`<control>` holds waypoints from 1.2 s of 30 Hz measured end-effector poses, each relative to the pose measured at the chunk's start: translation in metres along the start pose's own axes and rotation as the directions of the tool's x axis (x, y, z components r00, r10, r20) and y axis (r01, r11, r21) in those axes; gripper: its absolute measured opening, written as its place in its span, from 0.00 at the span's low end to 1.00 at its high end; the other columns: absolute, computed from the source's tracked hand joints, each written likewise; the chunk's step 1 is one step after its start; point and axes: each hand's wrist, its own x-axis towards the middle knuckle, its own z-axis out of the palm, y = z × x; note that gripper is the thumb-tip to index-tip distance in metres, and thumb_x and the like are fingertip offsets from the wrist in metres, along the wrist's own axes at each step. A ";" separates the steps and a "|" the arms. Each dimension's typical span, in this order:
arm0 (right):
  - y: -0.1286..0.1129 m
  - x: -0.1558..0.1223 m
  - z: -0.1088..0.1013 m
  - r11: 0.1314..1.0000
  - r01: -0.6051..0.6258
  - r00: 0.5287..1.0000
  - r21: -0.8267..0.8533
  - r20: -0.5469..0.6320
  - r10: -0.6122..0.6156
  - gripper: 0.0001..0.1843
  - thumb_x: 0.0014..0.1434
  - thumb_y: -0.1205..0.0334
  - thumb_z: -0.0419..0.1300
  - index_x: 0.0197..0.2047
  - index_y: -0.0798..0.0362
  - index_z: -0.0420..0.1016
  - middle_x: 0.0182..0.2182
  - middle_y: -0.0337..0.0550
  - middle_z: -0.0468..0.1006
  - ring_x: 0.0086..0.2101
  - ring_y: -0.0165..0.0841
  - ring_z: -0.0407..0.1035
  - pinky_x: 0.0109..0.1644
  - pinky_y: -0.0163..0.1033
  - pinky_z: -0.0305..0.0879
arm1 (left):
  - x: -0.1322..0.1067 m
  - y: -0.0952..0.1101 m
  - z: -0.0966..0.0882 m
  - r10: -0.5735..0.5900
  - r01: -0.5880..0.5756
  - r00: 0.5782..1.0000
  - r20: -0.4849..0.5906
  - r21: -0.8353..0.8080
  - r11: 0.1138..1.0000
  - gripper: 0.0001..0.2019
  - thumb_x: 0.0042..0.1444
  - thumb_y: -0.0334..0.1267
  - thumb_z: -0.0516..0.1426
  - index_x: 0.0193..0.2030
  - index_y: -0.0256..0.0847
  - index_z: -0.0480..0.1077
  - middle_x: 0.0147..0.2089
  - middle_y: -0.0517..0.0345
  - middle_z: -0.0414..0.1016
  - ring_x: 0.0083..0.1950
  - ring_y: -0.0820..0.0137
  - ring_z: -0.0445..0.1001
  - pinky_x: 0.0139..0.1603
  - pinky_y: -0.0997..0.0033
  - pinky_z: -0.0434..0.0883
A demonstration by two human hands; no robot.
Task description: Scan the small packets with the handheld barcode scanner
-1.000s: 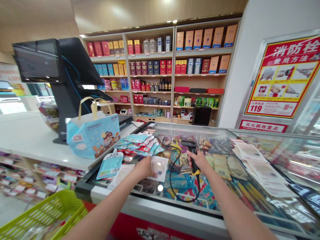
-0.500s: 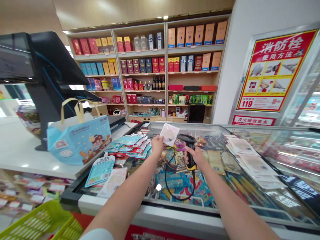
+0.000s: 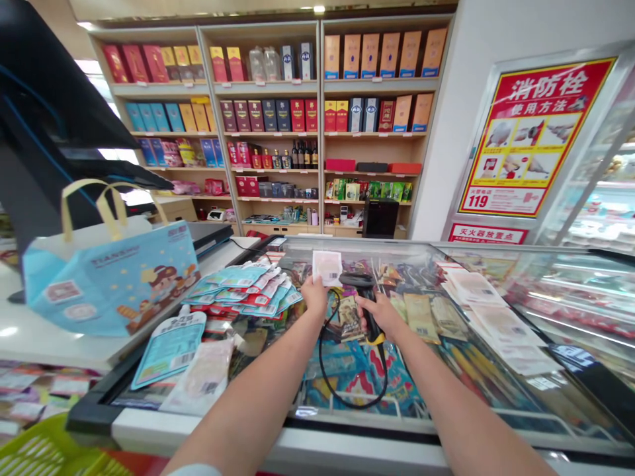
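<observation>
Between the fingers of my left hand point(image 3: 314, 295) is a small white square packet point(image 3: 327, 266) with a barcode near its lower right corner. My right hand point(image 3: 381, 315) is wrapped round the grip of a black and yellow barcode scanner point(image 3: 366, 291), its head close beside the packet. A black cable point(image 3: 322, 370) loops down from the scanner's handle over the freezer's glass top. To the left lies a pile of blue and red pouches point(image 3: 248, 284). Nearer me are a single blue spouted pouch point(image 3: 171, 344) and another whitish packet point(image 3: 206, 377).
The glass-topped freezer point(image 3: 278, 424) holds bagged goods. A row of overlapping white packets point(image 3: 501, 317) lies on its right side. A blue carry bag point(image 3: 114, 277) stands on the counter at left, beside a dark monitor point(image 3: 54, 86). A green basket point(image 3: 54, 449) sits lower left.
The packet in my left hand has turned more upright and squarer to my view. Scanner and packet stay close together. My view has shifted, bringing the blue bag nearer the left edge.
</observation>
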 end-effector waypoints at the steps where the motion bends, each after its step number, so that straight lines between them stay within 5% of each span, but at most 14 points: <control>1: -0.001 -0.001 0.001 1.000 0.001 1.000 -0.005 0.004 -0.001 0.19 0.45 0.48 0.64 0.18 0.52 0.64 0.09 0.34 0.65 0.11 0.26 0.60 0.15 0.32 0.61 | 0.000 -0.001 0.000 0.000 0.001 1.000 0.007 -0.024 1.000 0.05 0.52 0.30 0.54 0.33 0.33 0.72 0.29 0.56 0.75 0.29 0.72 0.75 0.29 0.74 0.74; 16: 0.006 0.001 -0.001 1.000 0.007 1.000 0.002 0.007 -0.007 0.18 0.47 0.49 0.63 0.20 0.53 0.65 0.10 0.34 0.67 0.12 0.26 0.61 0.17 0.33 0.64 | -0.004 0.004 -0.001 -0.011 0.011 1.000 0.004 -0.064 0.998 0.04 0.53 0.28 0.54 0.33 0.33 0.70 0.27 0.59 0.72 0.26 0.73 0.73 0.29 0.72 0.74; 21: -0.004 -0.003 -0.011 0.999 0.029 0.997 0.036 -0.067 -0.027 0.18 0.45 0.48 0.64 0.21 0.52 0.64 0.10 0.34 0.67 0.12 0.26 0.61 0.17 0.33 0.64 | -0.018 0.022 0.012 -0.240 0.241 0.970 0.028 -0.128 0.962 0.03 0.54 0.25 0.54 0.32 0.35 0.67 0.24 0.62 0.68 0.19 0.80 0.66 0.21 0.81 0.67; 25: -0.020 -0.016 -0.035 0.994 0.088 0.986 0.066 -0.147 -0.077 0.17 0.45 0.50 0.65 0.24 0.52 0.64 0.13 0.32 0.68 0.12 0.26 0.61 0.17 0.33 0.64 | -0.046 0.031 0.041 -0.439 0.474 0.865 0.242 -0.110 0.874 0.07 0.51 0.20 0.54 0.29 0.34 0.65 0.23 0.60 0.69 0.19 0.80 0.67 0.20 0.82 0.68; 29: -0.036 -0.040 -0.072 0.989 0.141 0.961 0.048 -0.244 -0.126 0.18 0.45 0.50 0.66 0.28 0.52 0.64 0.14 0.30 0.68 0.12 0.25 0.61 0.16 0.33 0.64 | -0.084 0.028 0.084 -0.472 0.562 0.759 0.448 -0.087 0.822 0.08 0.47 0.17 0.56 0.29 0.32 0.66 0.26 0.55 0.71 0.24 0.76 0.72 0.26 0.78 0.73; 36: -0.040 -0.077 -0.134 0.979 0.199 0.909 0.050 -0.382 -0.165 0.19 0.44 0.53 0.68 0.31 0.53 0.64 0.15 0.30 0.69 0.13 0.26 0.62 0.16 0.33 0.65 | -0.156 0.001 0.181 -0.381 0.503 0.712 0.590 -0.049 0.863 0.10 0.43 0.17 0.56 0.22 0.35 0.63 0.20 0.62 0.65 0.21 0.78 0.66 0.24 0.79 0.68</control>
